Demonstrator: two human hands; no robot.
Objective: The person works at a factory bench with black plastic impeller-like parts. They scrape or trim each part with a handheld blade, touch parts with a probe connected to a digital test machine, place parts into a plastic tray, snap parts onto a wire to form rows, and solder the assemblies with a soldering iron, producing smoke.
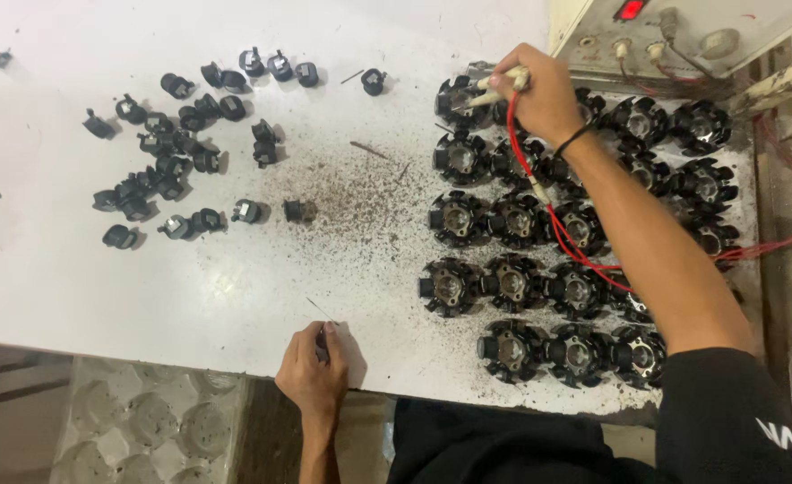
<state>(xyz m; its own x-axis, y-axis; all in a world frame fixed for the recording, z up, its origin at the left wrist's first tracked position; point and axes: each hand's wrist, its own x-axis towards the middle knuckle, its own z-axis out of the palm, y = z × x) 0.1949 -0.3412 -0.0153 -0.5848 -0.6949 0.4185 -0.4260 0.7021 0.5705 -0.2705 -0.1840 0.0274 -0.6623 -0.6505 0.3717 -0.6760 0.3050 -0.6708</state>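
At the upper left of the frame lie the small black caps (pixel 167 170), scattered loose on the white table (pixel 47 260), well apart from my hands. At the lower middle, my left hand (pixel 314 372) rests on the table edge; its fingers are closed narrow around a thin dark pin (pixel 322 345), which points up and away from me. Going right, the round black parts (pixel 512 282) stand in rows, close beside each other. At the upper right my right hand (pixel 539 94) pinches two pale probes (pixel 490 88) with red wires (pixel 562 229); the tips touch the part at the top left of the rows (pixel 459 99).

I think the good way is to keep both tips steady on this one part and keep the wire from dragging the neighbours.

The table is dirty with dark dust and crumbs in the middle. A beige tester box (pixel 683 31) with a red light stands at the upper right corner. Below the table edge, lower left, I see a clear moulded tray (pixel 145 421).
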